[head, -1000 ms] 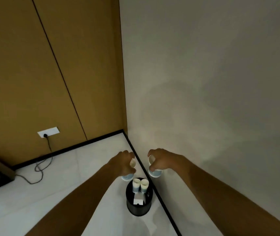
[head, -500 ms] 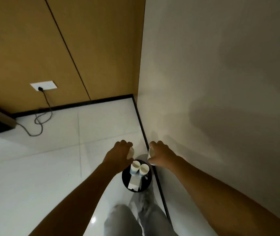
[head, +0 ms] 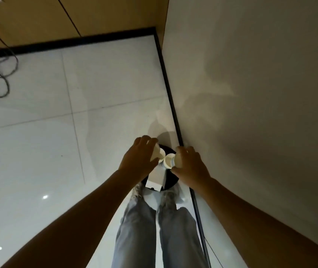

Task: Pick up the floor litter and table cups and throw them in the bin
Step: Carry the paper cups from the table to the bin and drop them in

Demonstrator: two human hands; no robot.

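Both hands are dropping closer over the black bin (head: 170, 183) at lower centre, the left hand (head: 137, 161) gripping one paper cup (head: 157, 153), the right hand (head: 190, 167) gripping the other cup (head: 168, 161), suggesting release is coming

Indoor room: tiled floor (head: 38, 151), wood-panel wall (head: 106, 14).

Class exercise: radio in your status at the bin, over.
Left hand grips one cup, right hand grips another cup, both over the black bin. White carton already inside. Nothing blocking.
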